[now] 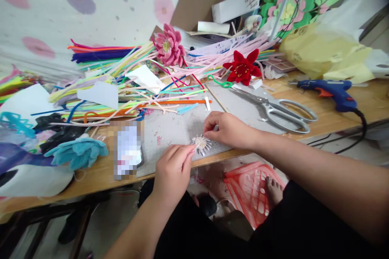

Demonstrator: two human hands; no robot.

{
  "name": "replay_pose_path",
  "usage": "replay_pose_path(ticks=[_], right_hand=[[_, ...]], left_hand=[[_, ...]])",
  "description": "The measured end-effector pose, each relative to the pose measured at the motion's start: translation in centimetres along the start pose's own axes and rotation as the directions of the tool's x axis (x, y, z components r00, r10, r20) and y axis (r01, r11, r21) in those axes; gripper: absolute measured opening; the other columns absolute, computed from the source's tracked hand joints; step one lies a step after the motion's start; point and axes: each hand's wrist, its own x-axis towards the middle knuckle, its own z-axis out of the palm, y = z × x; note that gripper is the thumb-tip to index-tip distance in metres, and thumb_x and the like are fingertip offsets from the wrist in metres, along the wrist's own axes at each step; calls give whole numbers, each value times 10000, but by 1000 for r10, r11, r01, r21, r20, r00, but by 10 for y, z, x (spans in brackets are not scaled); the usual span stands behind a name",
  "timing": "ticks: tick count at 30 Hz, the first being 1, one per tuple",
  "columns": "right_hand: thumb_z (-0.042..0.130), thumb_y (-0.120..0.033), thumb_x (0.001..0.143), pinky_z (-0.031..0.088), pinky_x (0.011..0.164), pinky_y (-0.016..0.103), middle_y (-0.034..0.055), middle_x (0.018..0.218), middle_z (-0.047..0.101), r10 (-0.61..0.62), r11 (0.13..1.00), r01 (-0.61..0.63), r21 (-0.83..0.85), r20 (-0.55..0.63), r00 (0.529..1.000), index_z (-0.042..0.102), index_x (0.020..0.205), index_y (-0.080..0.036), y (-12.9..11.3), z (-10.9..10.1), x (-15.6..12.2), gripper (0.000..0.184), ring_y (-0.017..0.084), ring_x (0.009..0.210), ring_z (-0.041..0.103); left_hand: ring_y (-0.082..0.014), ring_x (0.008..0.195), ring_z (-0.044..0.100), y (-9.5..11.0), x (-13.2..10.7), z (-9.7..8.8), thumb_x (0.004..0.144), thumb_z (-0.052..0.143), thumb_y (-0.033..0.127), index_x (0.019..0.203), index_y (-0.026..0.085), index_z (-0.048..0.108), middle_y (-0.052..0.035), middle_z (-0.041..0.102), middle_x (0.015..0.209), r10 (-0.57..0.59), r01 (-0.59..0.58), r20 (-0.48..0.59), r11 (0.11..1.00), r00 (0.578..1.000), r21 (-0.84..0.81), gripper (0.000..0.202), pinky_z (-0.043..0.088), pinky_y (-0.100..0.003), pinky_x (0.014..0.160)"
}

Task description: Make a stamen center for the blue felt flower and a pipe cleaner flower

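A small round cluster of cream-white flower stamens (201, 144) fans out above the grey cutting mat (170, 129), close to the table's front edge. My left hand (175, 166) pinches it at its left side between thumb and fingertips. At its upper right, my right hand (226, 129) is closed, with thumb and forefinger together right beside the stamen tips. Whatever those fingers hold, if anything, is too small to make out. Silver scissors (270, 109) lie partly open on the mat beyond my right hand.
Colourful pipe cleaners (121, 64) pile up behind the mat, with a pink flower (170, 45) and a red flower (243, 67) among them. Left lie a phone (127, 149) and a blue flower (77, 153). A blue glue gun (330, 91) rests right; a red basket (252, 190) stands below.
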Motion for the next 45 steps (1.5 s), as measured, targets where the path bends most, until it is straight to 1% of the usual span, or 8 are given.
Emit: replay_pose_path(ticks=[4, 8, 11, 14, 24, 34, 39, 45], right_hand=[[622, -106, 694, 439, 698, 235, 45, 780, 623, 1, 1000, -1, -13, -11, 1000, 672, 673, -139, 2, 1, 2, 64, 136, 717, 573], [627, -108, 687, 446, 703, 242, 46, 780, 634, 7, 1000, -7, -3, -12, 1000, 667, 658, -141, 2, 1, 4, 59, 142, 717, 583], [624, -106, 685, 450, 722, 249, 51, 786, 641, 5, 1000, -5, -6, -12, 1000, 667, 659, -139, 2, 1, 6, 60, 149, 731, 592], [624, -108, 679, 453, 717, 250, 52, 785, 648, 17, 1000, -17, -24, -5, 1000, 671, 658, -141, 2, 1, 8, 61, 151, 728, 594], [601, -116, 643, 429, 595, 231, 53, 736, 669, 89, 989, -88, -118, 4, 996, 666, 628, -147, 5, 3, 16, 73, 136, 628, 578], [596, -125, 643, 404, 573, 227, 44, 698, 672, 86, 984, -83, -160, 9, 996, 669, 622, -159, 9, 7, 19, 83, 137, 624, 578], [584, -127, 647, 407, 590, 231, 56, 724, 682, 104, 976, -98, -197, 19, 994, 671, 619, -162, 8, 9, 22, 98, 149, 651, 597], [584, -151, 638, 389, 563, 241, 50, 760, 695, 150, 964, -138, -228, 39, 988, 675, 622, -192, 6, 10, 23, 101, 159, 649, 605]], left_hand=[[-169, 725, 587, 2, -1, 1, 820, 541, 126, 832, 188, 619, -31, 652, 751, 4, -3, -7, 994, 1000, 111, 101, 470, -323, 694], [-180, 705, 557, 6, 3, -1, 825, 517, 136, 769, 191, 575, -29, 621, 709, -16, 12, 24, 987, 1000, 159, 98, 447, -336, 671], [-186, 719, 543, 8, 3, -1, 819, 517, 124, 773, 192, 559, -30, 612, 720, -19, 12, 42, 988, 999, 152, 92, 439, -343, 671], [-191, 755, 542, 8, 2, 2, 814, 524, 115, 788, 200, 579, -34, 618, 761, -2, -6, 54, 991, 999, 136, 104, 442, -352, 697], [-192, 767, 541, 4, 4, 9, 790, 524, 67, 837, 197, 641, -43, 617, 775, 43, -52, 53, 983, 998, 175, 182, 453, -351, 694], [-195, 757, 523, 2, 3, 10, 766, 520, 42, 834, 207, 646, -45, 602, 769, 47, -56, 51, 982, 998, 182, 218, 451, -350, 676], [-195, 757, 518, 2, 4, 11, 772, 518, 41, 828, 193, 647, -51, 599, 768, 48, -58, 58, 981, 997, 185, 207, 451, -349, 673], [-197, 762, 515, 3, 5, 10, 780, 505, 41, 843, 197, 645, -53, 599, 780, 49, -65, 81, 977, 996, 203, 220, 451, -354, 677]])
